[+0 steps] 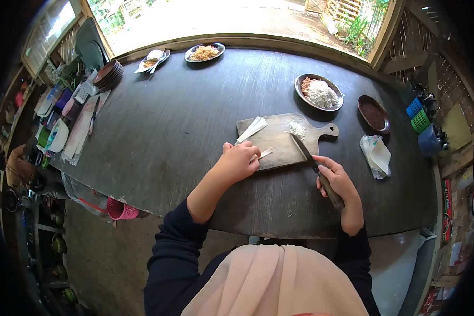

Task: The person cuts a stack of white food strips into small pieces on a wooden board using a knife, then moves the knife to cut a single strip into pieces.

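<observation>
A wooden cutting board [282, 142] with a handle lies on the dark table in front of me. My left hand [240, 161] rests at its near left edge, fingers curled down on a pale flat strip [267, 152] whose end pokes out to the right. More pale strips [253, 129] lie on the board's far left corner. In my right hand [334, 181] is a kitchen knife [304, 150], gripped by its wooden handle, the dark blade angled over the board's right part. Just beyond the blade tip sits a small heap of fine white shreds [296, 129].
Behind the board stands a plate [341, 105] of white shreds and reddish-brown food. A brown dish [374, 114] and a plastic packet [375, 157] lie to the right. Food plates [204, 52] stand near the window; stacked plates [108, 76] and another knife [94, 115] are at left.
</observation>
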Demonstrator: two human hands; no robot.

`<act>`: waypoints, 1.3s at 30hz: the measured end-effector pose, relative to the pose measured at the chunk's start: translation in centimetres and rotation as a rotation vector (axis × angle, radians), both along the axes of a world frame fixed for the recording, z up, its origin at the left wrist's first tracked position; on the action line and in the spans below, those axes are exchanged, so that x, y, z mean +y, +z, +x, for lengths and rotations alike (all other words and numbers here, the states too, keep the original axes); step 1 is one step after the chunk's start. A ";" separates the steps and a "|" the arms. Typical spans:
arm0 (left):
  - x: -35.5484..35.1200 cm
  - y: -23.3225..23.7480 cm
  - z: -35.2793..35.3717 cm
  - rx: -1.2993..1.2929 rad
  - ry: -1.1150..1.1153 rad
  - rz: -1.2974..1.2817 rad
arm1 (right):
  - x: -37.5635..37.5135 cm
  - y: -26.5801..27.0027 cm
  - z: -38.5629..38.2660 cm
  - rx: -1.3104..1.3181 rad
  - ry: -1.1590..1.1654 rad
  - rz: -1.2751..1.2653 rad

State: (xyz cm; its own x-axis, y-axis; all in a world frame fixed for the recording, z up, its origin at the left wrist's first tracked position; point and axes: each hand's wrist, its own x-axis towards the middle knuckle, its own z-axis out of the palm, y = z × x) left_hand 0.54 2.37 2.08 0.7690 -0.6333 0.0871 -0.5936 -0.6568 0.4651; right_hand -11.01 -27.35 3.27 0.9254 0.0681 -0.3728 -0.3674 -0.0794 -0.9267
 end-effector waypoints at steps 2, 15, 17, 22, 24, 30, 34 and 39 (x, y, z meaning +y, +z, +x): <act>0.1 0.1 0.1 0.016 -0.005 0.012 | 0.1 0.2 0.0 -0.045 -0.034 0.014; -1.1 -1.1 -1.1 -0.223 -0.056 -0.026 | 1.3 0.0 -0.2 -0.048 -0.014 -0.054; -1.4 -1.6 -1.2 -0.229 -0.073 0.004 | 1.5 -0.5 0.1 -0.028 -0.021 -0.086; -1.9 -1.6 -1.6 -0.198 -0.084 0.063 | 2.1 -0.2 0.4 -0.125 -0.110 -0.065; -2.1 -1.4 -1.8 -0.169 -0.079 0.079 | 2.8 0.1 0.8 -0.158 -0.082 -0.073; -2.6 -2.9 -1.8 -0.193 -0.055 -0.101 | 4.3 2.2 2.3 -0.230 0.167 -0.388; -2.6 -2.9 -1.5 -0.151 -0.037 -0.122 | 4.9 2.1 1.1 -0.313 0.284 -0.598; -2.5 -4.0 -0.3 -0.175 -0.083 -0.244 | 4.4 1.9 0.4 -0.262 0.357 -0.651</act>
